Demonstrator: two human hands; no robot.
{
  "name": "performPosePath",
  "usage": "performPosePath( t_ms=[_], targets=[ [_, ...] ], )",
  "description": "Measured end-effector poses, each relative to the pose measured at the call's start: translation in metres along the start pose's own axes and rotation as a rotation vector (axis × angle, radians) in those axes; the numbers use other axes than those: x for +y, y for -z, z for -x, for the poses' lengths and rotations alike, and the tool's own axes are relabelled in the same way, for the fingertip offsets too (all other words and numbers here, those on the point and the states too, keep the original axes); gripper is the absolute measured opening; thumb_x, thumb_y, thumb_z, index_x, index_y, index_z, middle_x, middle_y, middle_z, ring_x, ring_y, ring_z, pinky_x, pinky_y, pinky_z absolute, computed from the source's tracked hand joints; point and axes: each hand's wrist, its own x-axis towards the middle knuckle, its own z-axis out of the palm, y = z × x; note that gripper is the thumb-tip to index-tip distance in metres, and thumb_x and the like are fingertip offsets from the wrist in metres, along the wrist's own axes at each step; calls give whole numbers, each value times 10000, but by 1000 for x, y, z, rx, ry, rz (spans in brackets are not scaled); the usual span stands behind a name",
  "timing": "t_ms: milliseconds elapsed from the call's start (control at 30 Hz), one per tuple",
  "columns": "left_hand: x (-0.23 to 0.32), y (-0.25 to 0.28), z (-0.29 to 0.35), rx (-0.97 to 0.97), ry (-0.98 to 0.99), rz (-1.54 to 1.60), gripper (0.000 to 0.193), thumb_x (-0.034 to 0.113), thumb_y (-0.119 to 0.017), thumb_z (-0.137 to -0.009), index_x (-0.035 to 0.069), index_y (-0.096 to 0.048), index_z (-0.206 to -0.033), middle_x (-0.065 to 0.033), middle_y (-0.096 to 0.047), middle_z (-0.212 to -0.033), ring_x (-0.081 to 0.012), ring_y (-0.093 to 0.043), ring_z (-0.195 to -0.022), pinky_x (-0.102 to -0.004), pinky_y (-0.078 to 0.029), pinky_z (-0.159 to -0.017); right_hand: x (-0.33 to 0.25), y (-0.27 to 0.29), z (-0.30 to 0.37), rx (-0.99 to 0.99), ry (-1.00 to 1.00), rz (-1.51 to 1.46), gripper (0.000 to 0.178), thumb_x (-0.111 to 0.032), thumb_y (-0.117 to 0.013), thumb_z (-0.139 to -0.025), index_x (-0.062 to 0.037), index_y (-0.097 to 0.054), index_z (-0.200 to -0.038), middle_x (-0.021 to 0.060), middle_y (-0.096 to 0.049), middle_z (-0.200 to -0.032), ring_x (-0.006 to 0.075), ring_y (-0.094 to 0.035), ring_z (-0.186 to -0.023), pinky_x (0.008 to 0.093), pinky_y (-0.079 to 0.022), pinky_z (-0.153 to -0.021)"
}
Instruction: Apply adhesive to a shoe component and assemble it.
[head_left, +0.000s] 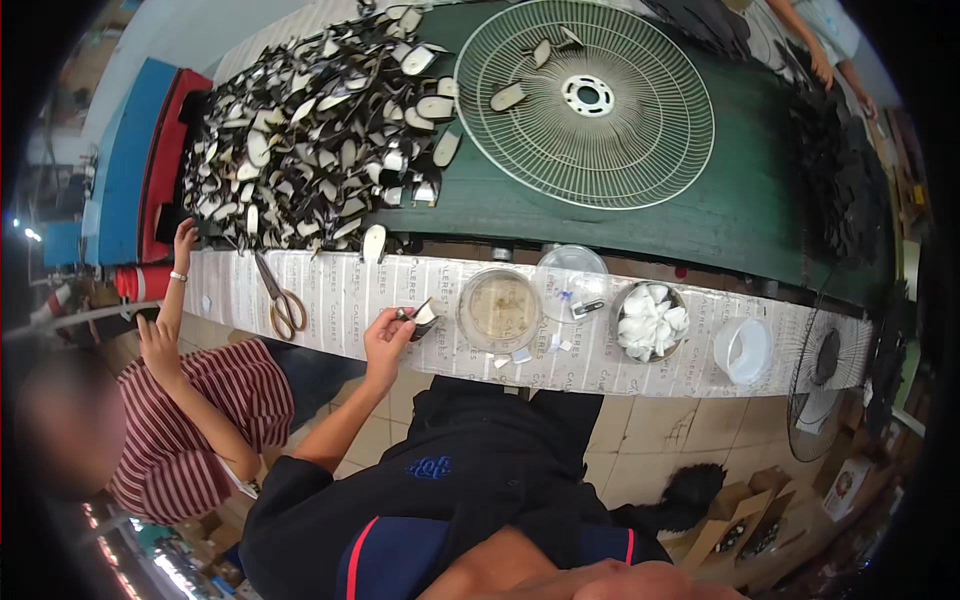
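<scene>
My left hand (pixel 385 340) reaches in over the near edge of a paper-covered strip of table (pixel 340 290). Its thumb and fingers pinch a small black piece with a cream inner side (pixel 425 315), which resembles a shoe part. Just right of the hand stands a round clear tub (pixel 500 312) with a brownish inside. Small white scraps (pixel 521 355) lie at the tub's near side. My right hand does not show. Beyond the strip, to the left, rises a big heap of similar black-and-cream pieces (pixel 300 140).
Scissors (pixel 287 312) lie left. Rightward are a clear lid (pixel 573 268), a bowl of white pieces (pixel 652 322), a clear cup (pixel 743 350) and a fan (pixel 826 358). A round wire grille (pixel 640 150) rests on the green table. A striped-shirted person (pixel 205 425) is close on the left.
</scene>
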Motion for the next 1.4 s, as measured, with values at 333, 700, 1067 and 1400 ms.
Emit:
performPosePath(
  t_ms=[333, 700, 1067, 1400],
  targets=[
    [10, 4, -24, -40, 190, 33, 218, 198, -579, -988, -9, -638, -1020, -99, -688, -888, -131, -621, -657, -253, -497, -622, -20, -7, 75, -53, -102, -146, 356, -284, -518, -952, 18, -644, -811, 106, -614, -651, 220, -616, -659, 433, -490, -627],
    [6, 10, -7, -174, -101, 28, 165, 65, -684, -910, -28, -630, -1035, -42, -644, -897, -101, -603, -765, -251, -518, -648, 70, -33, 82, -22, 5, -142, 342, -280, -528, -950, 10, -646, -810, 100, -612, -650, 206, -615, -663, 422, -491, -626],
    [-27, 19, -9, -105, -456, 161, 242, 68, -745, -859, -29, -665, -1065, -11, -634, -864, -61, -576, -702, -213, -474, -607, -163, -2, 132, 266, 690, -82, 203, -206, -573, -994, -19, -651, -1006, 13, -597, -682, 68, -522, -592, 233, -414, -538],
    [-19, 11, 6, -201, -376, 131, 244, 148, -694, -913, 4, -688, -1110, 16, -647, -796, -56, -535, -657, -215, -418, -583, -293, -6, 41, 775, 1258, 1379, 172, -167, -610, -850, -95, -681, -988, 122, -596, -1210, 331, -479, -1234, 644, -289, -1031]
  ],
)
